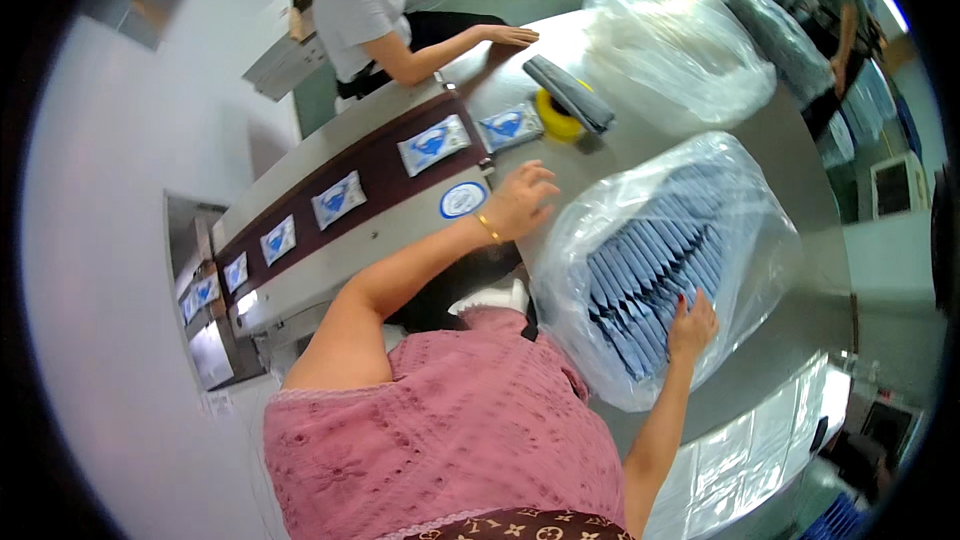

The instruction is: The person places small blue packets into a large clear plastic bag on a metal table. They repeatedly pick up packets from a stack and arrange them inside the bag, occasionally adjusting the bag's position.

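Observation:
My left hand [520,202], with a gold bracelet at the wrist, hovers over the table edge by the conveyor's end. Its fingers are apart and hold nothing. Closest to it is a white-and-blue packet [510,127] lying just off the belt. My right hand [693,328] rests on the packed rows inside a large clear plastic bag [745,195]. Its fingers are slightly bent and spread, touching the edges of the grey-blue packets [640,260]. These packets stand on edge in close rows.
A dark conveyor belt [385,180] carries several spaced packets. A yellow tape roll [560,115] sits under a folded grey bundle [570,92]. Another clear bag [680,55] lies farther back. A person [370,15] sits across the table [800,270]; another stands at the far right.

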Tool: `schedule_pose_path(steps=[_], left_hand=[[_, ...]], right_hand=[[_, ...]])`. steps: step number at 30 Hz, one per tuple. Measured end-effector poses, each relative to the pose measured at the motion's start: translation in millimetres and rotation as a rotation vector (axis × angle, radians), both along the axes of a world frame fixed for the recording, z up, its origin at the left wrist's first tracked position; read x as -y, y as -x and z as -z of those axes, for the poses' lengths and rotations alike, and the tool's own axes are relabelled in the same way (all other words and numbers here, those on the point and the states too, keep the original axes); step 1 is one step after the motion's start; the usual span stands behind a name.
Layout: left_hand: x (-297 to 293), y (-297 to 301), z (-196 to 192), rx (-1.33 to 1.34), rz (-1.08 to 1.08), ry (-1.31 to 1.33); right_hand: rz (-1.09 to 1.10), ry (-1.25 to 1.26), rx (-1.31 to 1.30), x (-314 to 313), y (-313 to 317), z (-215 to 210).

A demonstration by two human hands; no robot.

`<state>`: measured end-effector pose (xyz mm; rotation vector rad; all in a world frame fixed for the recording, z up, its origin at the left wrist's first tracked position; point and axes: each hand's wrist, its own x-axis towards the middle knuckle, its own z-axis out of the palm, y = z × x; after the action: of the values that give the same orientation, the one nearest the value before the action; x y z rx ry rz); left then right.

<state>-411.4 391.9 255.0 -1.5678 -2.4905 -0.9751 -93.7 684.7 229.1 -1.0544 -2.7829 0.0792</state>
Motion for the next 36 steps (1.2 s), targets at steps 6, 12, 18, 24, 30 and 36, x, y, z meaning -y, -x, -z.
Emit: schedule_pose_path(steps=[6,12,18,24,30,36], left_hand=[[154,102,31,-0.029,-0.332,0.307],[315,139,36,0.077,-0.838,1.004],[370,138,62,0.445,-0.986,1.216],[321,151,57,0.288,-0.771,1.144],[262,170,44,0.302,-0.461,1.109],[160,214,35,0.724,-0.252,0.446]], right_hand=[[-0.003,0.026,0.023,-5,-7,4],[-0.024,0.003,0.023,-3,-3,0],[-0.053,-0.021,0.010,-10,-7,9],[-0.023,0.018,0.018,-7,-6,6],[-0.015,0.028,0.000,-8,-5,9],[0.032,-0.010,0.001,0,-8,9]])
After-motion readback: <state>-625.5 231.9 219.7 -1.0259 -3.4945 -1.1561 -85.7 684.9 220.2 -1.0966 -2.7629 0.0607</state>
